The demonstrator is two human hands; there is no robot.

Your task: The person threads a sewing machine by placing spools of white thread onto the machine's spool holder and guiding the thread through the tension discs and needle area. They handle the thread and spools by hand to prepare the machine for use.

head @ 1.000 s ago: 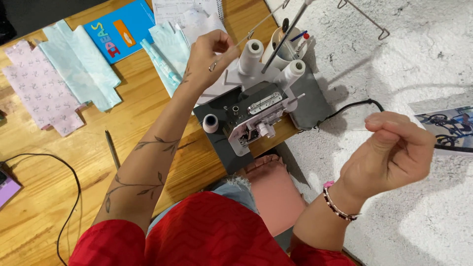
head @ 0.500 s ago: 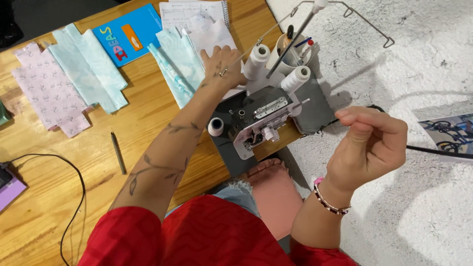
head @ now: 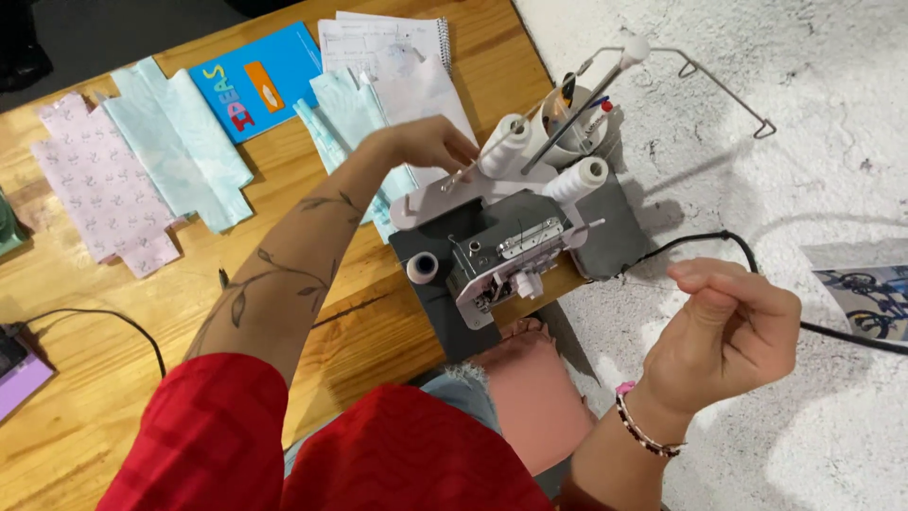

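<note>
A grey overlock sewing machine [head: 511, 248] stands at the edge of a wooden table [head: 142, 378]. Two white thread cones [head: 507, 142] [head: 579, 178] stand at its back under a metal thread-guide rod [head: 702, 72]. My left hand [head: 430, 142] reaches across the table, and its fingertips rest by the base of the nearer cone. What it grips is hidden. My right hand [head: 730, 326] is raised to the right of the machine, with fingers curled and thumb pinched to the forefinger. No thread shows in it. A small white spool [head: 422, 267] sits on the machine's front left.
Light blue fabric pieces [head: 180, 142] and pink ones [head: 99, 194] lie at the left. A blue booklet [head: 255, 80] and a spiral notebook [head: 378, 43] lie behind. A black cable [head: 724, 238] runs right from the machine. A purple device [head: 19, 374] sits at the left edge.
My left hand has come down from the papers at the back to the base of the white cone. My right hand stays raised, its fingers still curled.
</note>
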